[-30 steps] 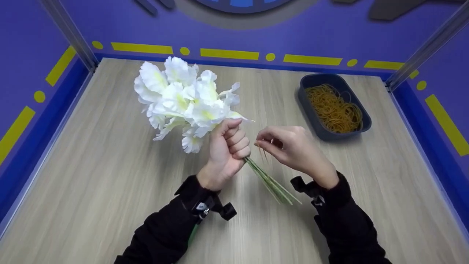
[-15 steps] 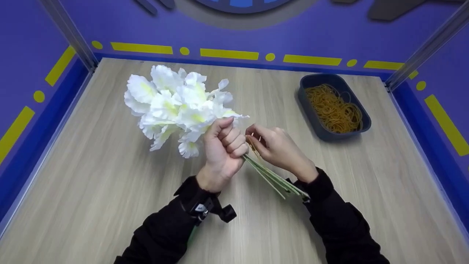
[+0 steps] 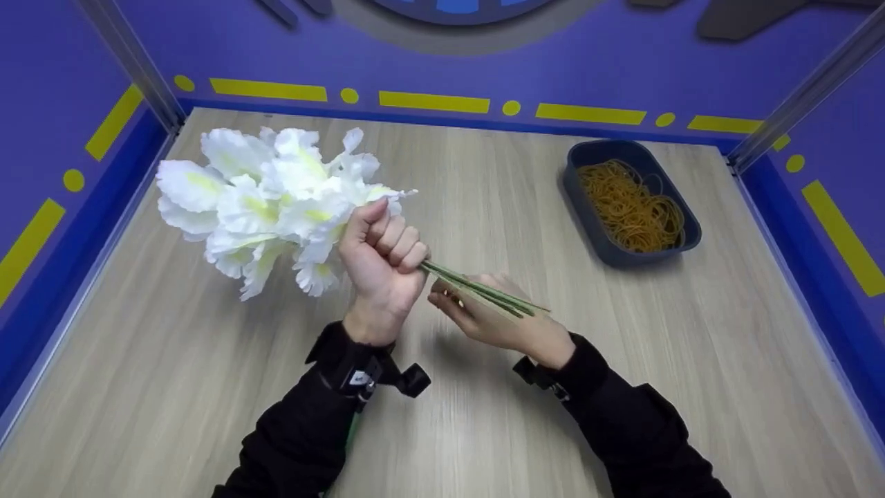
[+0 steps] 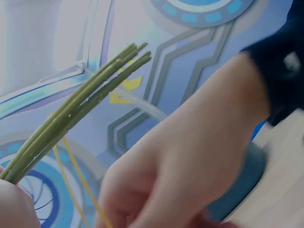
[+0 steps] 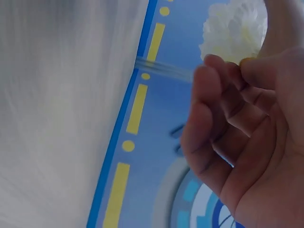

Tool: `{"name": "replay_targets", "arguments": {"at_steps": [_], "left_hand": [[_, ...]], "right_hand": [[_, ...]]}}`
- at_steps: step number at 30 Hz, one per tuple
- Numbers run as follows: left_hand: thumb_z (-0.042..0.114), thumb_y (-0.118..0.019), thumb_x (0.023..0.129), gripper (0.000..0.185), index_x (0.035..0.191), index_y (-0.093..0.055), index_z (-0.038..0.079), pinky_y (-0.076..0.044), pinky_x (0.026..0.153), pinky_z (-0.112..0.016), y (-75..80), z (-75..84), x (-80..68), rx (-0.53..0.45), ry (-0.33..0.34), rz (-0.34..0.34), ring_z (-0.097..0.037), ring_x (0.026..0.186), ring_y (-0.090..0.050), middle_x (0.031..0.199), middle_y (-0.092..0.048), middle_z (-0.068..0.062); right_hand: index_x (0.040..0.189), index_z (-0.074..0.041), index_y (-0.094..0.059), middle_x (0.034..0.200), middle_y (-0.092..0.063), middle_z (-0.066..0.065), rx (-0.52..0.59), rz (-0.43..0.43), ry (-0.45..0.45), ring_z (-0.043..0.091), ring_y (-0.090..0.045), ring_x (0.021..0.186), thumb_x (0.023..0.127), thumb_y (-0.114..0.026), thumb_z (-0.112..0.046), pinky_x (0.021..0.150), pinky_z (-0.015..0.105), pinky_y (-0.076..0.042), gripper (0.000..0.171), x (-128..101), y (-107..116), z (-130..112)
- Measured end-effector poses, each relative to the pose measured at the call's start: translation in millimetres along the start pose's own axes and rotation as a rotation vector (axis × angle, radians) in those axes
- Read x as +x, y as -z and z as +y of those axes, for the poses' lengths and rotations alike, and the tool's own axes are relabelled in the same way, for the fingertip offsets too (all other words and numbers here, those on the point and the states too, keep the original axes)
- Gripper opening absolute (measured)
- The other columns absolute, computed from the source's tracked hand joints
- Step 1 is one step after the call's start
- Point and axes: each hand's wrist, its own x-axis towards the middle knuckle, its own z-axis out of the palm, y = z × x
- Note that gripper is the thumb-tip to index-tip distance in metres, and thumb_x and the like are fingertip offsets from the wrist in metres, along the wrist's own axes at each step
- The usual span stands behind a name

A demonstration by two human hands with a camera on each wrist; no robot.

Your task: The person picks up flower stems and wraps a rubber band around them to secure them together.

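My left hand (image 3: 382, 249) grips a bunch of white artificial flowers (image 3: 263, 200) by the top of its green stems (image 3: 484, 294), with the blooms tilted to the left. Just under the stems sits my right hand (image 3: 460, 311), fingers curled. The left wrist view has the stems (image 4: 76, 109) fanning up and right, and a thin yellow rubber band (image 4: 76, 183) running from them down to the fingers of the right hand (image 4: 190, 161), which pinch it. The right wrist view shows the curled right fingers (image 5: 223, 128) and a white bloom (image 5: 232, 33) above them.
A dark tray (image 3: 588, 221) full of yellow rubber bands (image 3: 632, 207) stands at the back right of the wooden table (image 3: 207, 387). Purple walls with yellow markings enclose the table on three sides.
The left hand swung the bouquet left and lower, so the stems now point right. The right hand moved from beside the stems to beneath them, closer to my body.
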Motion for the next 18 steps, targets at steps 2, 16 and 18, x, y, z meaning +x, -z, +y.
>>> {"name": "replay_targets", "arguments": {"at_steps": [2, 16, 18], "left_hand": [[0.007, -0.053, 0.092, 0.048, 0.061, -0.018, 0.019, -0.012, 0.04, -0.018, -1.5, 7.2, 1.4, -0.025, -0.041, -0.026, -0.004, 0.045, -0.014, 0.053, -0.017, 0.009], [0.007, -0.057, 0.09, 0.052, 0.061, -0.016, 0.018, -0.01, 0.04, -0.017, 3.5, 16.2, 9.9, 0.074, -0.151, -0.081, -0.003, 0.045, -0.011, 0.053, -0.015, 0.008], [0.007, -0.057, 0.09, 0.052, 0.061, -0.016, 0.018, -0.01, 0.04, -0.017, 5.0, 15.4, 10.2, 0.114, -0.156, -0.092, -0.003, 0.045, -0.011, 0.053, -0.015, 0.008]], "right_hand": [[0.101, -0.007, -0.061, 0.078, -0.055, -0.003, -0.003, -0.047, 0.02, 0.007, -0.049, 0.065, 0.106, -0.054, -0.017, 0.055, 0.024, -0.045, 0.014, -2, -1, -9], [0.098, -0.009, -0.06, 0.076, -0.061, -0.006, -0.077, 0.098, 0.111, 0.003, -0.047, 0.055, 0.106, -0.052, -0.015, 0.045, 0.02, -0.043, 0.013, -20, 22, -60], [0.099, -0.008, -0.061, 0.078, -0.062, -0.005, -0.069, 0.144, 0.135, 0.002, -0.049, 0.056, 0.106, -0.052, -0.015, 0.047, 0.019, -0.046, 0.014, -21, 28, -64]]}}
